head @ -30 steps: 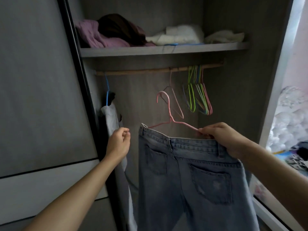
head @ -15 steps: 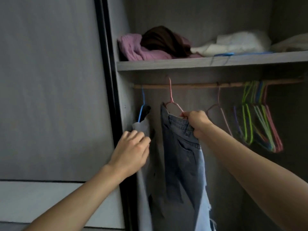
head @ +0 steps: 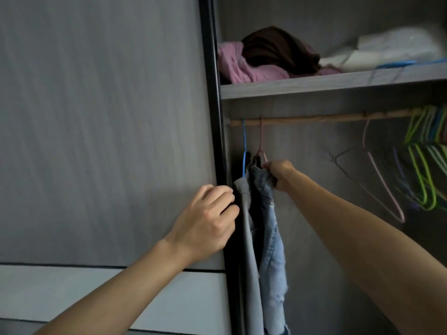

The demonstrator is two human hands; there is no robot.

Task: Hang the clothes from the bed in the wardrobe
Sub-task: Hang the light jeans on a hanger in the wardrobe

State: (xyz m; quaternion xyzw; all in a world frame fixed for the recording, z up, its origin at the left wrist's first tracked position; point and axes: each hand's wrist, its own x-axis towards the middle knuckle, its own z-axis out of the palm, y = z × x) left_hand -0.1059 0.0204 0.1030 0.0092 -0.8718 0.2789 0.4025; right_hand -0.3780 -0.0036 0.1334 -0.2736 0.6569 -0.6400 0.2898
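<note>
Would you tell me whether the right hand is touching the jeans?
Touching: the head view shows the right hand gripping the jeans at the waistband, just under the pink hanger.

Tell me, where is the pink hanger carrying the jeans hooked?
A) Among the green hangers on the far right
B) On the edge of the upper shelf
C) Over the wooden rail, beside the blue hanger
C: the pink hanger hooks over the wooden rail just right of the blue hanger, while the right hand grips the jeans at the waistband.
</note>
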